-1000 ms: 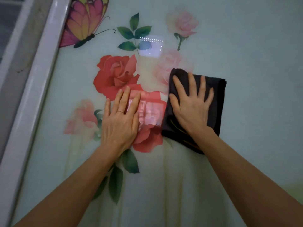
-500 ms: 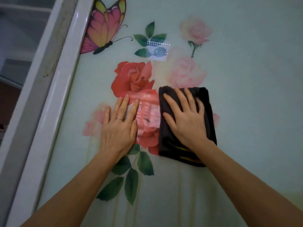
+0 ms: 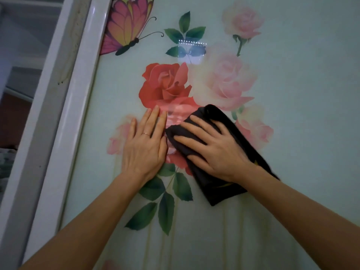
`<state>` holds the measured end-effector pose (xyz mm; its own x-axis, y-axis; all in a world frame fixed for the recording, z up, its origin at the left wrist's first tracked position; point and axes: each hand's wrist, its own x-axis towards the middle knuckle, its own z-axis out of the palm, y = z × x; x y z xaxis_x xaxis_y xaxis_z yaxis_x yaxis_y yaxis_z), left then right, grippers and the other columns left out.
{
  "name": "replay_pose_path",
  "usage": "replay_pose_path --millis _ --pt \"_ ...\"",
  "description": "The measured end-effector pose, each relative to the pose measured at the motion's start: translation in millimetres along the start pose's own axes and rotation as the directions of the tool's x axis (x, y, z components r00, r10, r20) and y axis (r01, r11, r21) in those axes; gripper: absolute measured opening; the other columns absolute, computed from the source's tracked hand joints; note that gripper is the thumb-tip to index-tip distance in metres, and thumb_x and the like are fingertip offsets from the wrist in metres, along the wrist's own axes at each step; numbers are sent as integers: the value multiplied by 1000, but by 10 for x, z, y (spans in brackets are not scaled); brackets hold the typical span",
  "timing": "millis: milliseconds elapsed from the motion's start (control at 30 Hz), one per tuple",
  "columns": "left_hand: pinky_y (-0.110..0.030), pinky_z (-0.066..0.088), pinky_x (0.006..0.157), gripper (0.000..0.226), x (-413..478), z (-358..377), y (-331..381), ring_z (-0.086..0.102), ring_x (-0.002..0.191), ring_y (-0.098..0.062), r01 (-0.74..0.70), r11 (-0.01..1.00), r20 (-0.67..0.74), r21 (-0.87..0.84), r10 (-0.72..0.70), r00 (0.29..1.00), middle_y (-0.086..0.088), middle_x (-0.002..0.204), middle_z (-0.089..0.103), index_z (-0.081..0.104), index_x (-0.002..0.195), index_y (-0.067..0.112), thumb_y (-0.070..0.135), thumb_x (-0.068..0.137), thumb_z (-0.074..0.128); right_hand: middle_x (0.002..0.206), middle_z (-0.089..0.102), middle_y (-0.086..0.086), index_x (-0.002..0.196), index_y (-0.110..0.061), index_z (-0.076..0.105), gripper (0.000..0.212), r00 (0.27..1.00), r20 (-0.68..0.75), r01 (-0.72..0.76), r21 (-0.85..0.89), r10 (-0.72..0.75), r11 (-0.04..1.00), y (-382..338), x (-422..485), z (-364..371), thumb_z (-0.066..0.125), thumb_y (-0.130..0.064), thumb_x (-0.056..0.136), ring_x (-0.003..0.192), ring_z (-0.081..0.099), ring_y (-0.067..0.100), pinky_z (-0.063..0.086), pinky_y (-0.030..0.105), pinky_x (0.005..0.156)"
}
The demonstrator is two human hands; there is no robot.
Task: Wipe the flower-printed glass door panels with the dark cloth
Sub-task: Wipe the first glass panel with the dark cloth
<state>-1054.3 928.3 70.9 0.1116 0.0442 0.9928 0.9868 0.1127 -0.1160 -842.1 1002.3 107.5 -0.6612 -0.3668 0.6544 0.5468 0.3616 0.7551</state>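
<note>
Left hand (image 3: 143, 151) flat on glass panel (image 3: 292, 94), just left of cloth (image 3: 218, 191). Right hand (image 3: 216, 151) pressed on cloth, cloth on panel. Door frame (image 3: 78, 117) along panel's left edge, butterfly print (image 3: 126, 24) at upper left.

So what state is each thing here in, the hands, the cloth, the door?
Left hand: flat on the glass, fingers straight.
Right hand: fingers spread, pressing the cloth.
Dark cloth: folded, pinned against the glass.
Glass door panel: reflecting a patch of light.
</note>
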Motion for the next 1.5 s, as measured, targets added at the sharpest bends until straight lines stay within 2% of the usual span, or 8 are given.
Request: replay_pose_path --millis 100,233,500,767,967,1200,1400,1500 --pt "-54 17 122 58 -44 -24 -109 22 152 -28 -14 999 15 34 13 1000 -11 165 23 26 159 13 34 105 24 160 41 6 150 -27 48 53 970 -40 -240 -58 238 969 100 154 11 39 -46 102 150 34 29 32 54 111" --pt "-51 13 123 60 -144 -43 -232 19 153 -28 8 998 23 55 -10 1000 -10 165 21 25 159 13 40 106 18 160 40 9 152 -25 45 54 844 -110 -534 -75 525 842 -118 433 78 35 -44 103 149 33 34 23 60 116" --pt "-52 14 122 57 -307 -108 -524 16 154 -26 26 999 32 36 -27 999 -9 166 19 25 160 17 35 105 24 161 39 5 152 -27 46 52 985 -20 -174 7 174 985 -735 269 144 41 -42 102 152 29 30 27 54 112" --pt "-49 5 125 57 -400 -137 -810 5 155 -18 26 1000 50 13 -26 998 -2 169 10 17 161 25 38 106 19 160 39 9 151 -28 47 53 858 -87 -511 -41 507 858 -657 832 218 37 -43 101 149 30 37 21 58 114" --pt "-53 15 123 57 -445 -101 -844 17 154 -25 13 1000 -8 -2 -13 1000 -8 166 21 23 159 15 32 105 26 159 42 6 148 -29 52 50 978 -61 -197 24 199 980 -910 685 264 40 -40 101 150 32 32 27 54 109" --pt "-46 9 125 61 -484 -91 -896 14 154 -21 43 999 -22 3 -43 999 -10 166 18 19 159 8 37 105 24 157 44 8 147 -27 52 54 911 -76 -408 -18 406 913 -784 1243 332 35 -42 99 149 33 35 20 53 111" --pt "-48 13 125 62 -672 -179 -1082 24 151 -28 31 989 -53 144 -23 998 -17 163 26 28 155 0 37 106 27 157 45 5 147 -27 54 50 984 -76 -158 46 161 986 -1209 1044 396 41 -39 100 149 35 32 28 52 109" --pt "-49 13 125 64 -754 -205 -1149 22 152 -28 52 978 -26 203 -47 999 -16 164 23 26 156 1 39 105 25 156 47 5 146 -28 54 49 986 -72 -150 52 153 987 -1191 1094 400 40 -40 101 148 36 31 26 54 111"
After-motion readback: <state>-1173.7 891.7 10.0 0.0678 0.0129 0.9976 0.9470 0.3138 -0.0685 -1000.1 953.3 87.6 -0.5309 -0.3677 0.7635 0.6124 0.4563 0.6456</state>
